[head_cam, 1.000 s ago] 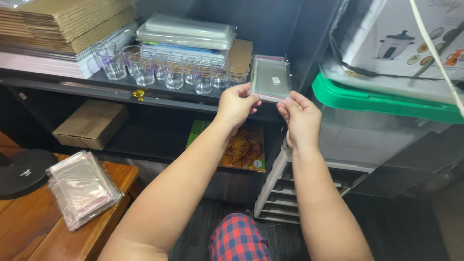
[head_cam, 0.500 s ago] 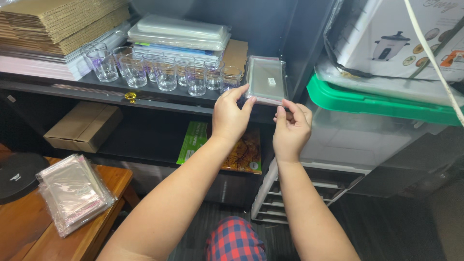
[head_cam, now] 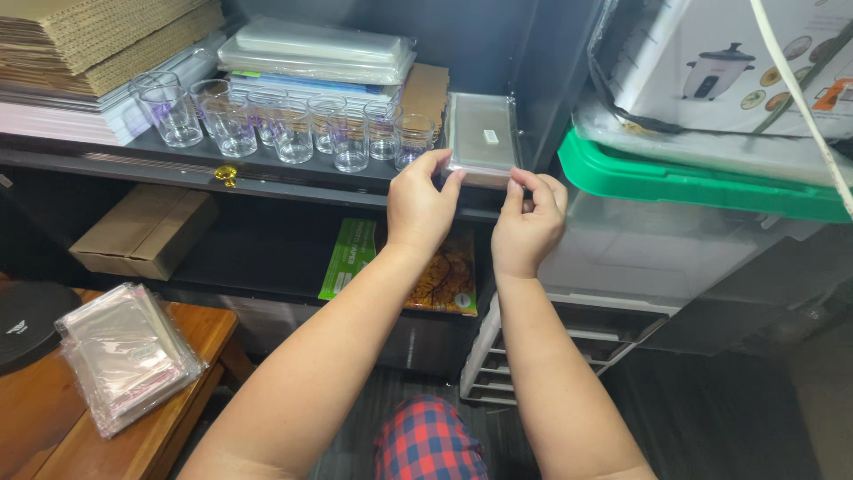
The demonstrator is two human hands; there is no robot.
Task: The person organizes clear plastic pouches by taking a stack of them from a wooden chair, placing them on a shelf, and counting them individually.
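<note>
Item: flat clear-wrapped packet (head_cam: pixel 482 140), resting on the dark shelf (head_cam: pixel 293 182) just right of the drinking glasses (head_cam: pixel 293 127), near edge pinched by left hand (head_cam: pixel 419 206) and right hand (head_cam: pixel 530 222); best kept level, clear of the glasses

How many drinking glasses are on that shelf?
8 glasses in a row on the dark shelf, from the cardboard stack to the left hand; more may be hidden behind.

Both hands, the left hand (head_cam: pixel 419 206) and right hand (head_cam: pixel 530 218), are gripping a clear-wrapped flat packet (head_cam: pixel 482 138) at twelve o'clock, lying on the dark shelf (head_cam: pixel 267 178) just beside the row of glasses (head_cam: pixel 284 124).
</note>
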